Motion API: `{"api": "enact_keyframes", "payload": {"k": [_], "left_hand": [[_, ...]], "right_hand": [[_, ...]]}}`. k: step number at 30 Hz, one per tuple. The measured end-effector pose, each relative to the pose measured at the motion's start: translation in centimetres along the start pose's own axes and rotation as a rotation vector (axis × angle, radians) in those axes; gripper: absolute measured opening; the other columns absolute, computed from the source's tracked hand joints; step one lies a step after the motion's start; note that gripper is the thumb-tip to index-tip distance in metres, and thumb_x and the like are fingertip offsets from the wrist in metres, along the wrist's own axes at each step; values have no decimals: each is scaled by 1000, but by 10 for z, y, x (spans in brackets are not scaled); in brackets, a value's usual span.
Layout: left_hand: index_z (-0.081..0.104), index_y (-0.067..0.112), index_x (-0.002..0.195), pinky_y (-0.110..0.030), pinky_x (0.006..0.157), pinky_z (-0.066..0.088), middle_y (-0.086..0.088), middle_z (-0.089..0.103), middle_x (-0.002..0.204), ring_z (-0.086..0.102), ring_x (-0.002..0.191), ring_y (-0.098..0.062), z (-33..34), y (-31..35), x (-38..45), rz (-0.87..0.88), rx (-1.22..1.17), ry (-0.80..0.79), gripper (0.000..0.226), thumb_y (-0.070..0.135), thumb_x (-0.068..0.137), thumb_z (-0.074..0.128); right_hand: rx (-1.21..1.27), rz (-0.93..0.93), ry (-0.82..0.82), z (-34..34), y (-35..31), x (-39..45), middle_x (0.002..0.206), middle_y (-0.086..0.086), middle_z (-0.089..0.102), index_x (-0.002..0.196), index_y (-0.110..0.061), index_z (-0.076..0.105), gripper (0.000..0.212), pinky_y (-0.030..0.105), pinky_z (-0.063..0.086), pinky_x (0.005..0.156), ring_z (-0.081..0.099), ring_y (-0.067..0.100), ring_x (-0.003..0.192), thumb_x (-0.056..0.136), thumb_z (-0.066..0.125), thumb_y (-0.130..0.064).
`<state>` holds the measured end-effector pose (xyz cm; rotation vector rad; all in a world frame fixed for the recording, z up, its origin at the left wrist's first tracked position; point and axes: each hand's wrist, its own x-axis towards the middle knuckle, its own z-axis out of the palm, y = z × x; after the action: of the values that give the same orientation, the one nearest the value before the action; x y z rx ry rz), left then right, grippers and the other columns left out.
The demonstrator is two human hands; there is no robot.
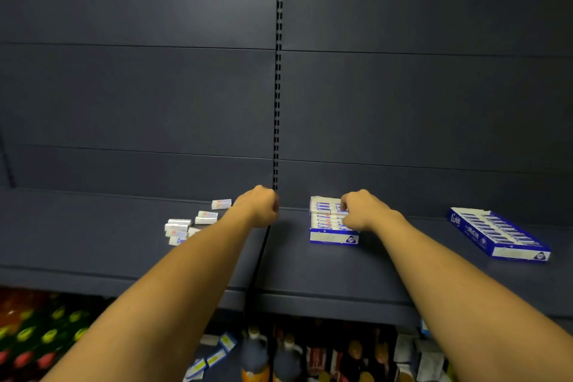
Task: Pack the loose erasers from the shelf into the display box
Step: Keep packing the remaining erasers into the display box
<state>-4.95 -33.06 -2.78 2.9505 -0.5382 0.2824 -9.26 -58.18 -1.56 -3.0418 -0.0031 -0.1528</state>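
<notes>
The display box [332, 226], blue and white, sits on the dark shelf [124, 236] just right of the seam between two shelf sections, with rows of wrapped erasers already lying in it. The right hand [362, 211] covers the box's right side with fingers curled down onto the rows; whether they pinch an eraser is hidden under the knuckles. The loose erasers [189, 223] lie scattered on the shelf left of the seam, some partly hidden behind the left forearm. The left hand [259, 206] hovers near the seam, between those erasers and the box, curled into a fist; whether it holds anything cannot be made out. A second display box [499, 236], full, lies tilted well apart at the right. Below the shelf, bottles [255, 353] and packets are dim and blurred.
</notes>
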Motion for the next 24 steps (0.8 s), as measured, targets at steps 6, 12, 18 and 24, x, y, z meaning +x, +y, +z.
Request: {"api": "enact_keyframes", "payload": {"k": [6,12,18,24], "left_hand": [[74,15,112,-40,87,57,-10,67,116,66,101,-33,-8,-17,-48,-43,23,-3,25,18,92,59],[72,10,117,-44,90,59,-11,70,113,67,98,-29,-28,-58,-74,-69,8,24,25,17,95,61],[74,9,108,-41,81,60,-11,70,104,67,87,-28,-40,-100,-83,-89,36,39,21,15,93,61],[74,11,110,-43,85,60,-8,71,108,68,92,-28,-37,-155,-71,-55,30,18,22,13,94,59]], "right_hand": [[16,-77,-6,5,-49,-20,116,13,62,117,-7,64,32,38,56,77,65,31,99,86,57,-9],[24,-189,28,-1,-109,-25,116,9,60,116,-17,65,30,44,56,87,62,31,98,86,59,-13],[32,-257,50,1,-162,-15,112,5,62,110,-21,67,28,36,53,77,61,27,94,85,59,-13],[39,-240,45,13,-210,12,113,6,62,114,-19,66,31,37,54,76,62,27,96,86,58,-10]]}}
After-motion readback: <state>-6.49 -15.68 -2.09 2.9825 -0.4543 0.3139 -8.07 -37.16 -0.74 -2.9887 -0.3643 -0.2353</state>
